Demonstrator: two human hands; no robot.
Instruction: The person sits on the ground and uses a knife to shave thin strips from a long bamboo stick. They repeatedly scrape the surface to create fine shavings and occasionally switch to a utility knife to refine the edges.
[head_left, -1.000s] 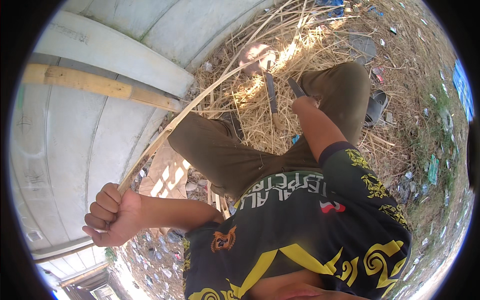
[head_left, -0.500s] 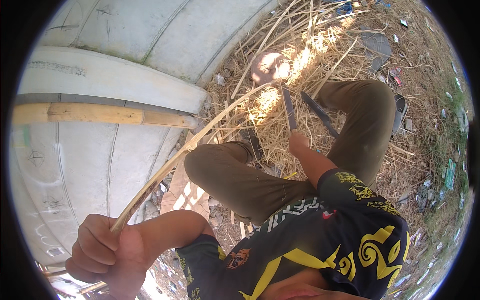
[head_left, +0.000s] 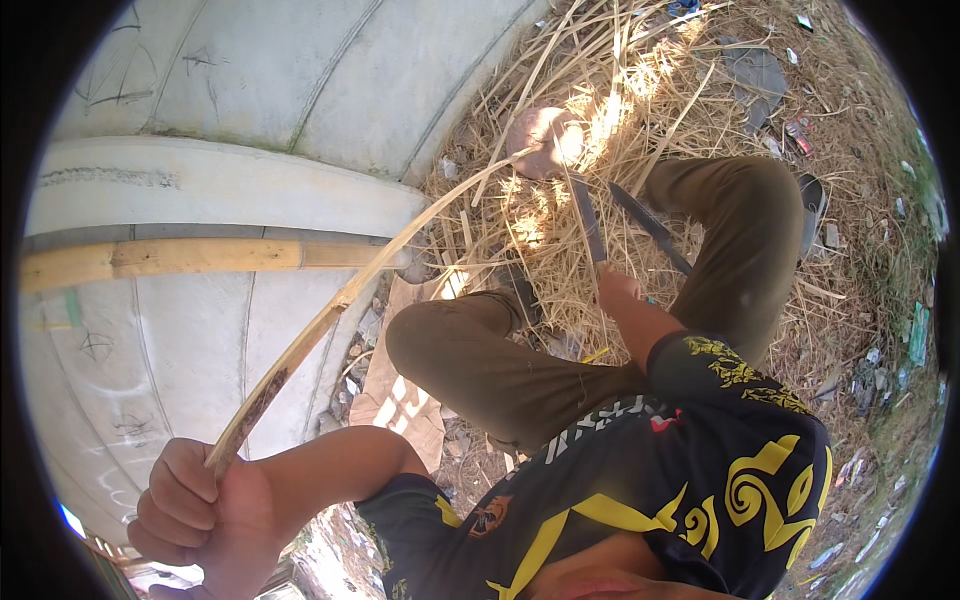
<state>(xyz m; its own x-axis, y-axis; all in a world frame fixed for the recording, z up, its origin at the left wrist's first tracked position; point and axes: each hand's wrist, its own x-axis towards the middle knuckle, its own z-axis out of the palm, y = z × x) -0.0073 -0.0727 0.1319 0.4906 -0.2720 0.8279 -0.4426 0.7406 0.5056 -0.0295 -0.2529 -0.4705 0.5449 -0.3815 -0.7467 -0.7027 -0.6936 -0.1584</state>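
A long, bowed bamboo strip has its near end wrapped in my left hand, out at the lower left. Its far end reaches up to the left part of a round stone on the ground; whether it touches the stone I cannot tell. Between my legs, my right hand is closed round the handle of a machete. The blade points away from me, its tip by the stone's lower right. Right of it lies a second dark blade, apart from my hands, its near end hidden by my leg.
Bamboo shavings and split strips cover the ground around the stone. A pale wall stands at the left, with a thick bamboo pole in front of it. A cardboard piece lies by my left knee. Litter dots the dry ground at the right.
The strip's far end has shifted left of the machete's tip, where before it met the blade. The whole view has moved slightly. Both hands keep their hold.
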